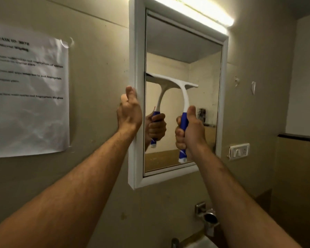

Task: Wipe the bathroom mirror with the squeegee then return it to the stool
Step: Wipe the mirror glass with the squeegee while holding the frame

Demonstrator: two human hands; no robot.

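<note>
The white-framed bathroom mirror (204,68) hangs on the beige wall ahead. My right hand (191,129) is wrapped around the blue handle of the squeegee (184,97), whose white blade lies roughly level against the glass at mid height, on the left half. Its reflection shows in the glass beside it. My left hand (130,111) grips the left edge of the mirror frame (134,51), thumb up. The stool is not in view.
A printed paper sheet (29,90) is taped to the wall on the left. A lit tube light (195,11) runs above the mirror. A switch socket (239,151) sits to the right, a metal wall fitting (207,215) and a tap (174,243) below.
</note>
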